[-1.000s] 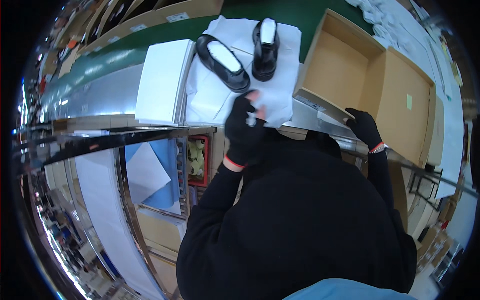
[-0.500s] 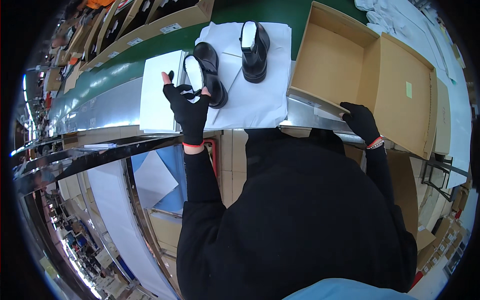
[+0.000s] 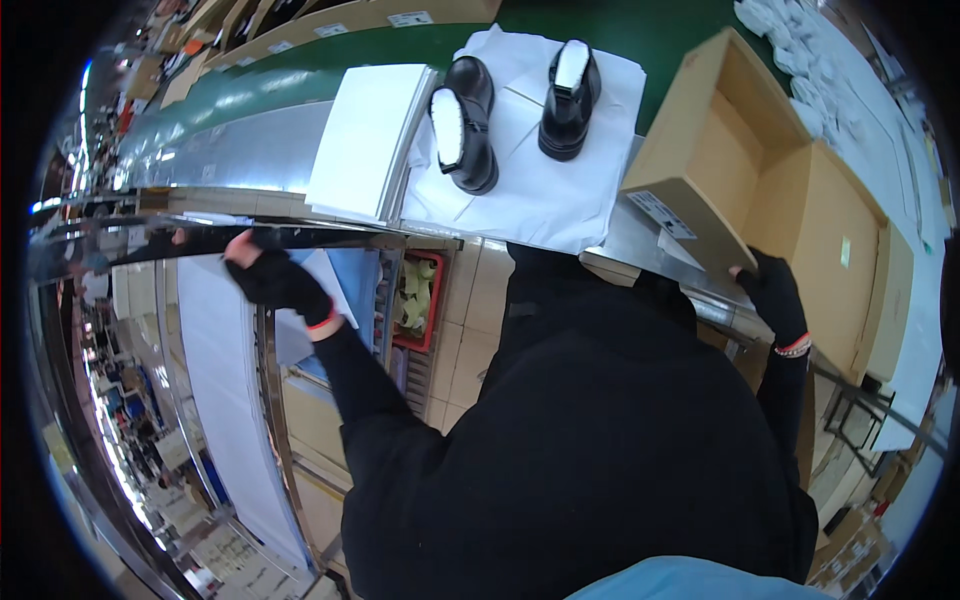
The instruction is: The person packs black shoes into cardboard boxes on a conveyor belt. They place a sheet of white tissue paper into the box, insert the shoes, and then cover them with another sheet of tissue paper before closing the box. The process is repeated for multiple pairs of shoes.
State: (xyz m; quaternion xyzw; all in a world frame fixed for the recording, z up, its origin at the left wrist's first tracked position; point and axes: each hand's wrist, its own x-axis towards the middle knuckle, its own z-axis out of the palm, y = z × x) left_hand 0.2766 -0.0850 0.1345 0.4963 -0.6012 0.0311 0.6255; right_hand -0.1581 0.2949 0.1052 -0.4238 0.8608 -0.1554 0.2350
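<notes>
My right hand [image 3: 776, 298], in a black fingerless glove, grips the near edge of an open brown cardboard box [image 3: 690, 125], which tilts over the table's front edge. Its hinged lid [image 3: 850, 245] is folded back to the right. My left hand [image 3: 275, 278], gloved alike, is stretched out left over the dark rail of a side rack, fingers apart, with nothing visible in it. Two black boots stand on white wrapping paper [image 3: 515, 200]: the left boot [image 3: 480, 165] and the right boot [image 3: 567, 115], each with white stuffing in its opening.
A stack of white sheets [image 3: 365, 140] lies left of the boots on the green and metal table. Cartons with dividers [image 3: 360, 15] stand at the far left. Below the rack rail are a red crate [image 3: 437, 300] with scraps and a blue bin [image 3: 362, 280]. Crumpled white paper [image 3: 790, 45] lies far right.
My left hand has left the left boot and swung left and nearer, over the rack rail. My right hand stays on the box, whose near end now tilts up more. The view has turned left.
</notes>
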